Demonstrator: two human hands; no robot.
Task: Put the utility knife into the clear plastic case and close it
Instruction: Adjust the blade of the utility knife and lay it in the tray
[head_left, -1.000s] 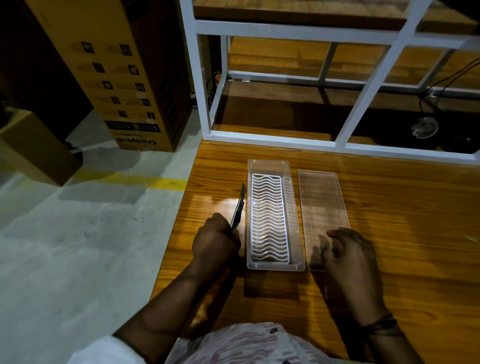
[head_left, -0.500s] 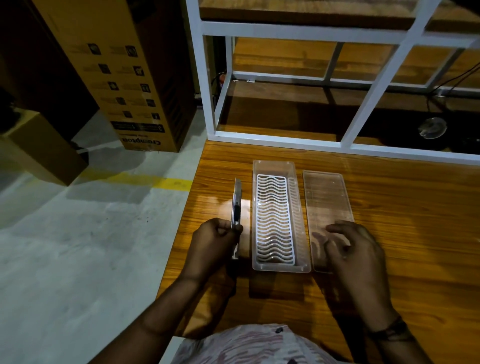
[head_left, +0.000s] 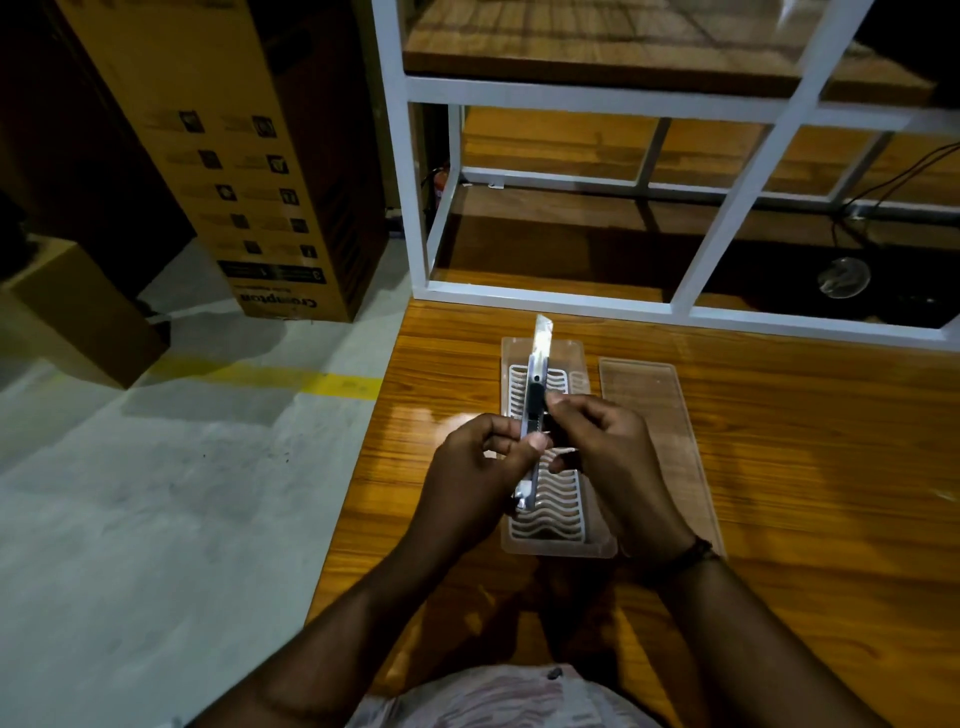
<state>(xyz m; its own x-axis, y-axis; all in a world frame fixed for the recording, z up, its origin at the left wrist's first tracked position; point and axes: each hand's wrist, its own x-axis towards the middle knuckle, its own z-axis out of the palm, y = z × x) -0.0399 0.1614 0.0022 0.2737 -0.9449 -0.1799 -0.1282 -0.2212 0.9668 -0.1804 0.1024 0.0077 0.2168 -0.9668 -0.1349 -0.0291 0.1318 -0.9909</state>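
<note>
Holding the utility knife (head_left: 536, 415) in both hands above the open case (head_left: 596, 545), the person appears to be at the step just before stowing it: the blade (head_left: 543, 332) stands out well past the handle's far end, and it looks as though the slider (head_left: 536, 402) is about to be worked. Nearest the camera, the left hand (head_left: 480, 478) pinches the lower handle between thumb and curled fingers, while the right hand (head_left: 610, 457) closes on the dark slider part with thumb and forefinger. To do this well, the left hand should keep a firm grip on the handle's sides, fingers clear of the blade channel, while the right thumb draws the slider back toward the body until the blade is fully housed; with the blade out, the knife probably runs too long for the tray and the bare edge could cut. Only then should it be laid lengthwise into the case.

The knife is slim, with a pale metallic body, a dark middle section and a bright angled blade tip pointing away. Beneath it the clear case rests on the wooden table (head_left: 805, 467), holding a white wavy-slotted insert (head_left: 556, 509). Its flat transparent lid (head_left: 654, 415) lies just beside it on the right, not yet fitted. Beyond stands a white metal frame (head_left: 550, 299).
</note>
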